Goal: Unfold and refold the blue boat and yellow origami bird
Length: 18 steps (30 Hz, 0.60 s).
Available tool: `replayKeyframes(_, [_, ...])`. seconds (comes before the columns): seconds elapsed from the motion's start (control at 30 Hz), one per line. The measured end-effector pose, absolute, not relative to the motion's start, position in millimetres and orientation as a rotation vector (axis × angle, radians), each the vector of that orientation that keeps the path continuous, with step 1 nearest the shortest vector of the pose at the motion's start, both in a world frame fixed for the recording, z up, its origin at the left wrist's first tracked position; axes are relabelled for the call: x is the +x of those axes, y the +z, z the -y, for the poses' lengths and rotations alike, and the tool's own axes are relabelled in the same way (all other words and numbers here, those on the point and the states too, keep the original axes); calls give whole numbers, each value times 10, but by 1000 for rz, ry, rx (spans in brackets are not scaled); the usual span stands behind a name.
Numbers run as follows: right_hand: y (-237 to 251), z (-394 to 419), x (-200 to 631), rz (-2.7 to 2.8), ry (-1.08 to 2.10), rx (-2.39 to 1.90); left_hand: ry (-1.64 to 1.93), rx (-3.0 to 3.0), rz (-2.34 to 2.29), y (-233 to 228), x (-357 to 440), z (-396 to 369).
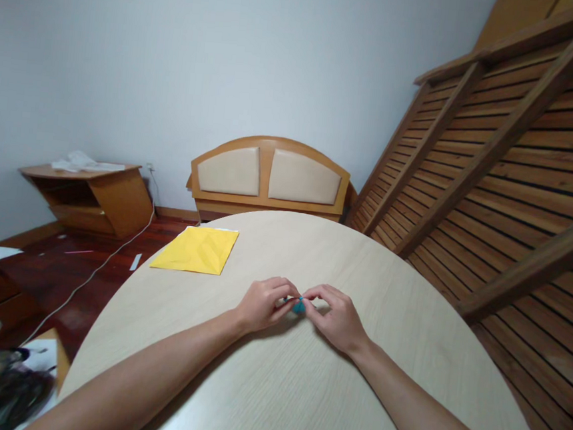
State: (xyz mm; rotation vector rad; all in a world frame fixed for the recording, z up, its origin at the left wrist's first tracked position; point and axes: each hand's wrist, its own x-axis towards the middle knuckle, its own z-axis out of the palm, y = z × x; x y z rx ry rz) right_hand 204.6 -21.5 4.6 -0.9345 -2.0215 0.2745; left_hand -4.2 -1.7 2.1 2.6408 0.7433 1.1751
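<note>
Both of my hands meet near the middle of the round light-wood table [270,401]. Between their fingertips is a small teal piece [299,306], too small and too covered to name its kind. My left hand [267,302] is closed in a pinch at its left side, with a bit of something dark between the fingers. From the right, my right hand [334,315] pinches the top of the same teal piece with thumb and forefinger. The piece hangs just over the tabletop or touches it; I cannot tell which.
A yellow paper or envelope [196,250] lies at the table's back left. Beyond stands a wooden headboard [266,168] against the wall. A slatted wooden frame [502,153] leans on the right. At left are a low cabinet [121,204], a white cable [107,259] and floor clutter.
</note>
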Motion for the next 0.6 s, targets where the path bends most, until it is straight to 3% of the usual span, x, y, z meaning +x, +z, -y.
replayKeyframes(0.6, [35, 231, 2044, 2024, 226, -924, 1210, 2665, -705, 19, -38, 16])
